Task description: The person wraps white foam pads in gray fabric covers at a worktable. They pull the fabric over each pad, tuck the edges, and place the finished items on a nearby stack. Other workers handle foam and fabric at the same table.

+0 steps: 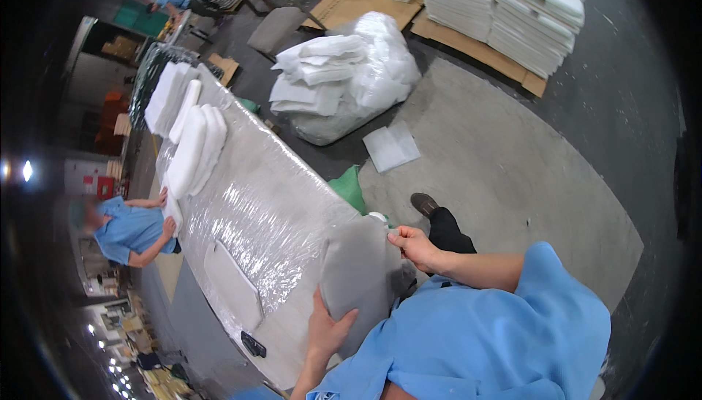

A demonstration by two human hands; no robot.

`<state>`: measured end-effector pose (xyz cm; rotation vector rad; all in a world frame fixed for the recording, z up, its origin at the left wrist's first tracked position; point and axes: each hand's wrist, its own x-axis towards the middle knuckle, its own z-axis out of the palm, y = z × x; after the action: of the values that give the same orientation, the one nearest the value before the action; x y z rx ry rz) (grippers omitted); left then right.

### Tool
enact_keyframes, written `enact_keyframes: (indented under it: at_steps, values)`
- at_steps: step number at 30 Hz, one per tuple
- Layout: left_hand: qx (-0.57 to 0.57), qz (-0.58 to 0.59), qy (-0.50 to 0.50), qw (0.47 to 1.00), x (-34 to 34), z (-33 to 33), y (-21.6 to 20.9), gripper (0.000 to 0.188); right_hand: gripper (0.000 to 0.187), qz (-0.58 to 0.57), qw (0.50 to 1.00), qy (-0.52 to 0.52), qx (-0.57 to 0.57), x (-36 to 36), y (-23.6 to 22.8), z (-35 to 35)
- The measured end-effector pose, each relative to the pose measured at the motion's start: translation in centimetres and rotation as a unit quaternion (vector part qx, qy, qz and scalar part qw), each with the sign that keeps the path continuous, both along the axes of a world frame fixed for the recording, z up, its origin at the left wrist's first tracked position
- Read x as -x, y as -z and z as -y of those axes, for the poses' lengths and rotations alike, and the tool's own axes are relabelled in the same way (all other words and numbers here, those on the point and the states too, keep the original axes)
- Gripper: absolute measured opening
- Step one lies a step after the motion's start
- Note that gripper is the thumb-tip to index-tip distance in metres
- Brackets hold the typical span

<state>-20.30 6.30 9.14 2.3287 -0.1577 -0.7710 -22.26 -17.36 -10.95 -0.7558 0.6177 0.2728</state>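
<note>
1. Dark grey workshop floor, with a paler grey sheet laid over it to the right of and beyond the hands.
2. Long work table under clear, glossy plastic film: runs from the hands away to the far left.
3. Smooth, matt grey panel, broad, with rounded corners: located between the two hands at the table's near end; plain upper face, darker, crumpled material at its right side.
4. Left hand: thumb and fingers spread wide against the panel's left, near edge.
5. Right hand: thumb and forefinger closed narrowly, pinching the panel's right edge.
6. Pale, flat panel with a thin dark outline: on the table, left of the left hand.
7. Small black object, kind unclear: just below that pale panel, left of the left hand.
8. Thick white soft pads: piled at the table's far end, well beyond the left hand, near a co-worker in a blue shirt.
9. Green bag: beyond the right hand, beside the table.
</note>
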Motion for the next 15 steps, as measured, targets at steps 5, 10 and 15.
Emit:
enact_keyframes:
  at_steps: [5, 10, 15]
  values:
    - [0.055, -0.019, 0.199, 0.978, -3.3, 1.4, 3.2, 0.098, 0.018, -0.047, 0.998, 0.029, -0.043, 0.9, 1.6, 0.9]
    - [0.195, -0.071, 0.074, 0.975, -13.9, 8.7, 8.0, 0.047, 0.023, -0.045, 0.996, 0.053, -0.052, 0.7, 2.6, 0.1]
    - [-0.029, -0.200, 0.261, 0.944, -19.7, 18.3, 14.2, 0.035, 0.026, -0.053, 0.995, 0.070, -0.053, 0.3, 5.0, -1.2]
